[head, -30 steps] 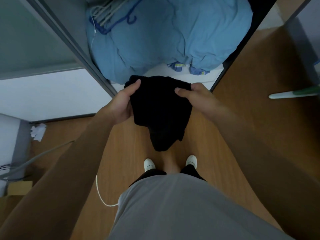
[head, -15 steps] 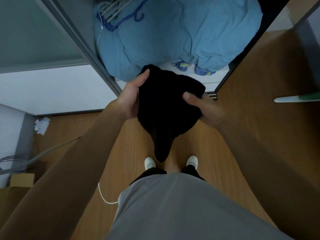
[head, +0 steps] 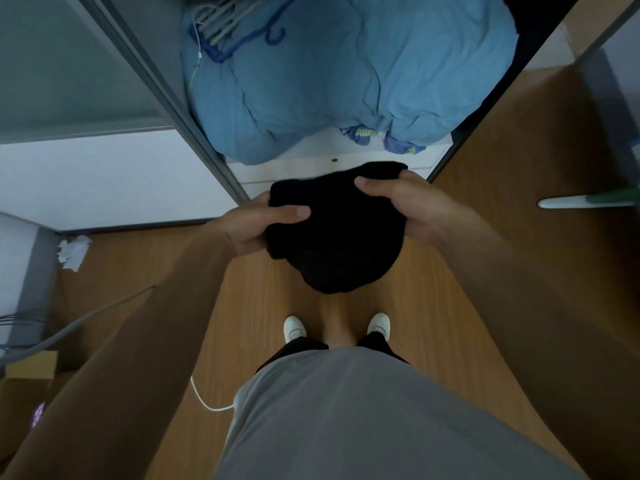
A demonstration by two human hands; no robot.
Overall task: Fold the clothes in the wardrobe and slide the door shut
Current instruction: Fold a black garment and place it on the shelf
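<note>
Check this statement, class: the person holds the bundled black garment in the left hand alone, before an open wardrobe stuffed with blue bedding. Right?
Not quite. The head view shows both hands gripping the black garment: the left hand on its left side, the right hand on its right. The wardrobe is indeed open, with blue bedding inside.

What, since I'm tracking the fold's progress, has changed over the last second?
The black garment had a tail hanging down; it is now gathered up into a compact bundle. The left hand and right hand kept their hold on either side, thumbs on top. The blue bedding and hangers stayed put.
</note>
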